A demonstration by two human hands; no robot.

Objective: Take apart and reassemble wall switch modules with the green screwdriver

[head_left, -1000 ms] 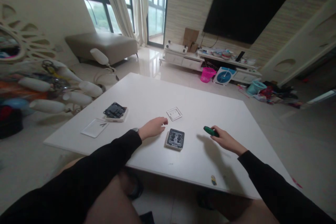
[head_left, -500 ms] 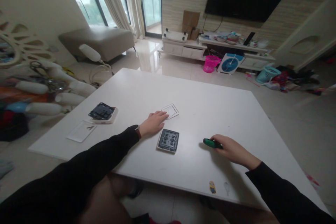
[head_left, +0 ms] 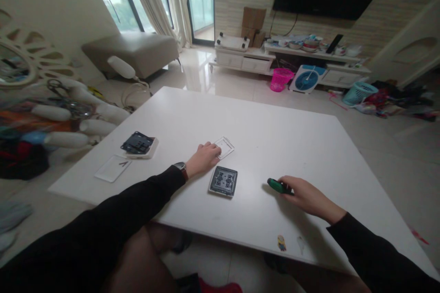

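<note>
My left hand (head_left: 205, 159) is closed at the left edge of a thin white cover plate (head_left: 227, 147) lying on the table, its fingertips curled over the rim. Just below that hand lies a square wall socket (head_left: 223, 182), its dark inner side facing up in a pale frame. My right hand (head_left: 304, 194) is wrapped round a screwdriver with a green handle (head_left: 277, 186), held a little above the tabletop with the handle pointing left; its shaft is mostly hidden by the hand.
At the white table's (head_left: 261, 123) left sit another dark socket part (head_left: 138, 143) on a white box and a shallow white cover (head_left: 112, 168) holding two small dark pieces. A cartoon sticker (head_left: 281, 242) is near the front edge. A lamp with white shades (head_left: 65, 139) stands left.
My left fingers, flatter on the cover plate before, are now curled at its edge. My right hand keeps the screwdriver in nearly the same place. The view has shifted slightly.
</note>
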